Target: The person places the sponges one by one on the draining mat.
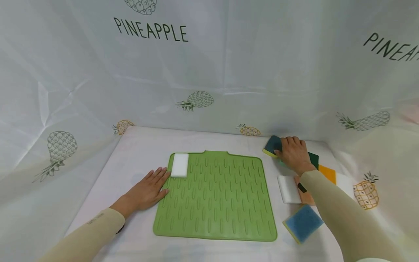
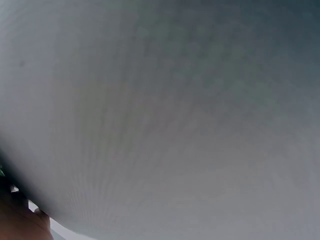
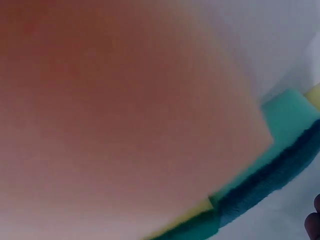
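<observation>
My left hand (image 1: 148,189) lies flat on the white table, fingers straight, its fingertips at the left edge of a green ridged mat (image 1: 216,200). A white sponge block (image 1: 179,165) sits in the mat's far left corner. At the back right, my right hand (image 1: 294,154) reaches over a group of sponges, thumb at a dark blue and yellow sponge (image 1: 273,145). A dark green scouring sponge (image 1: 314,160) shows beyond the wrist. In the right wrist view, a teal sponge (image 3: 290,112) with a blue scouring side is partly covered by the hand; I cannot tell whether it is gripped.
Right of the mat lie another white block (image 1: 289,189), an orange-brown piece (image 1: 307,198) partly under the sleeve, a bright orange piece (image 1: 328,174), and a blue-topped sponge (image 1: 303,223) nearer me. A pineapple-print sheet (image 1: 262,72) rises behind the table.
</observation>
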Available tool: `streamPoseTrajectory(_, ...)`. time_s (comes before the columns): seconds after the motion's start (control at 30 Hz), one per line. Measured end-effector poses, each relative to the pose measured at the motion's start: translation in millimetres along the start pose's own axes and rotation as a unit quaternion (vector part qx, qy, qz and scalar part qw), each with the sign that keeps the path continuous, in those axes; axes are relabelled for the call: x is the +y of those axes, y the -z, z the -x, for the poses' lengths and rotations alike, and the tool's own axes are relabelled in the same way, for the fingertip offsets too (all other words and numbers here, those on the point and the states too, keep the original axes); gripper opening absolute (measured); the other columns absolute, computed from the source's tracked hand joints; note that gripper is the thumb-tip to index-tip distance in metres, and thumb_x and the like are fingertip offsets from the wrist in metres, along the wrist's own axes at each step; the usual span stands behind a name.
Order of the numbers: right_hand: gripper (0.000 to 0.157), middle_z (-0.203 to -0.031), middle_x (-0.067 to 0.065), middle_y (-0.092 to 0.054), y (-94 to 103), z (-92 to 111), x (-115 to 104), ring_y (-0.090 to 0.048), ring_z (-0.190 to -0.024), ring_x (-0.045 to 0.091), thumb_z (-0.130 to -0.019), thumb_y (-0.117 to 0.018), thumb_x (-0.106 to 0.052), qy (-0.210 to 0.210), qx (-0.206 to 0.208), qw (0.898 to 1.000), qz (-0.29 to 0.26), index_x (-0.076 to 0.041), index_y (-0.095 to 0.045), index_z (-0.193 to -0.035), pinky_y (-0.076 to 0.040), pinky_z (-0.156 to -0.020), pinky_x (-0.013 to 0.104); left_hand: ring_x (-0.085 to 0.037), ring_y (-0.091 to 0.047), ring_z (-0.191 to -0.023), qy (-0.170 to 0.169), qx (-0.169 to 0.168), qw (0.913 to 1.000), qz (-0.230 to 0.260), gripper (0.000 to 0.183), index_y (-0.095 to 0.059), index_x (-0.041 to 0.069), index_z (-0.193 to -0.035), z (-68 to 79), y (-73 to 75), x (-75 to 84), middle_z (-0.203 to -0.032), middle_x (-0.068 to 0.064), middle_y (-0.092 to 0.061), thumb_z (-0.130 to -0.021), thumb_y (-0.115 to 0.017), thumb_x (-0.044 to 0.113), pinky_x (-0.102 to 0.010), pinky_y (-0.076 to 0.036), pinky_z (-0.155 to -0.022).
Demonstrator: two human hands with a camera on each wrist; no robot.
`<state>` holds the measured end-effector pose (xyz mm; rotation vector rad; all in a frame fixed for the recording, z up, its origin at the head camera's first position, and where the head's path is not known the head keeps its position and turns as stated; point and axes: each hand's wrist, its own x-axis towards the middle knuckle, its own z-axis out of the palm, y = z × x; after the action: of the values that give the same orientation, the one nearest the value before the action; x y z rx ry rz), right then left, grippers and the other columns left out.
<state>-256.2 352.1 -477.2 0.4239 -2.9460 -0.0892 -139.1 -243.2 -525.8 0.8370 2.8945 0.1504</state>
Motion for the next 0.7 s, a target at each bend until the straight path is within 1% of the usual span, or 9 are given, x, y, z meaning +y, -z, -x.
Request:
streamPoseTrajectory(0.07, 0.066, -0.142, 0.033, -0.05, -1.7, 0.4, 2.2, -0.045, -0.128, 0.051, -0.102, -0.071, -0.037, -0.007, -0.006, 1.0, -0.001, 0.01, -0.046, -0.142, -0.04, -0.104, 0.067, -0.041, -0.021, -0.161, -0.003, 0.003, 1.0, 0.003, 0.073, -0.026, 0.002, -0.167, -0.2, -0.2, -0.5, -0.173, -0.021, -0.024, -0.113, -0.044, 0.047, -0.059, -0.023, -0.13)
streamPoseTrajectory(0.17, 0.072, -0.143, 0.034, -0.048, -3.0, 0.6, 3.6, -0.042, -0.129, 0.053, -0.101, -0.073, -0.038, -0.02, -0.001, 1.0, -0.011, 0.011, -0.043, -0.144, -0.039, -0.105, 0.068, -0.042, -0.023, -0.161, -0.01, 0.015, 0.9998, 0.012, 0.072, -0.027, 0.002, -0.166, -0.4, -0.4, -0.8, -0.172, -0.022, -0.026, -0.113, -0.044, 0.047, -0.061, -0.024, -0.129)
streamPoseTrajectory(0.33, 0.089, -0.149, 0.036, -0.04, -2.4, -0.3, 3.8, -0.037, -0.135, 0.056, -0.093, -0.081, -0.044, -0.04, 0.013, 0.999, -0.025, 0.012, -0.037, -0.148, -0.036, -0.11, 0.071, -0.044, -0.027, -0.159, -0.018, 0.032, 0.9991, 0.021, 0.072, -0.031, 0.001, -0.165, -0.4, -0.5, -0.4, -0.171, -0.024, -0.03, -0.112, -0.046, 0.047, -0.062, -0.027, -0.126)
streamPoseTrajectory(0.4, 0.095, -0.149, 0.037, -0.04, -2.2, -0.5, 3.2, -0.037, -0.136, 0.056, -0.091, -0.082, -0.047, -0.042, 0.013, 0.999, -0.022, 0.013, -0.036, -0.148, -0.036, -0.11, 0.072, -0.044, -0.026, -0.159, -0.014, 0.028, 0.9994, 0.018, 0.072, -0.03, 0.001, -0.165, 0.0, 0.0, -0.1, -0.171, -0.023, -0.029, -0.112, -0.046, 0.046, -0.062, -0.026, -0.127)
streamPoseTrajectory(0.53, 0.1, -0.148, 0.039, -0.041, -2.4, 0.3, 0.1, -0.04, -0.134, 0.058, -0.089, -0.083, -0.05, -0.046, 0.01, 0.999, -0.019, 0.014, -0.036, -0.149, -0.038, -0.109, 0.072, -0.041, -0.022, -0.161, -0.003, 0.011, 0.9999, 0.009, 0.072, -0.028, 0.001, -0.166, 0.6, 1.3, 0.8, -0.173, -0.022, -0.026, -0.112, -0.045, 0.046, -0.06, -0.024, -0.129)
streamPoseTrajectory(0.6, 0.101, -0.147, 0.04, -0.041, -2.4, 1.0, -2.2, -0.041, -0.133, 0.058, -0.09, -0.083, -0.049, -0.047, 0.01, 0.999, -0.021, 0.014, -0.034, -0.151, -0.039, -0.107, 0.072, -0.041, -0.021, -0.161, 0.0, 0.003, 1.0, 0.006, 0.072, -0.026, 0.002, -0.167, 0.7, 1.6, 1.3, -0.173, -0.021, -0.024, -0.112, -0.045, 0.046, -0.059, -0.023, -0.13)
streamPoseTrajectory(0.7, 0.102, -0.146, 0.042, -0.042, -2.4, 2.0, -6.3, -0.042, -0.131, 0.06, -0.089, -0.084, -0.044, -0.044, 0.018, 0.999, -0.026, 0.016, -0.031, -0.152, -0.04, -0.106, 0.073, -0.041, -0.022, -0.161, -0.001, 0.005, 1.0, 0.002, 0.071, -0.028, 0.001, -0.166, 0.7, 1.7, 1.9, -0.173, -0.021, -0.026, -0.112, -0.046, 0.045, -0.06, -0.024, -0.129)
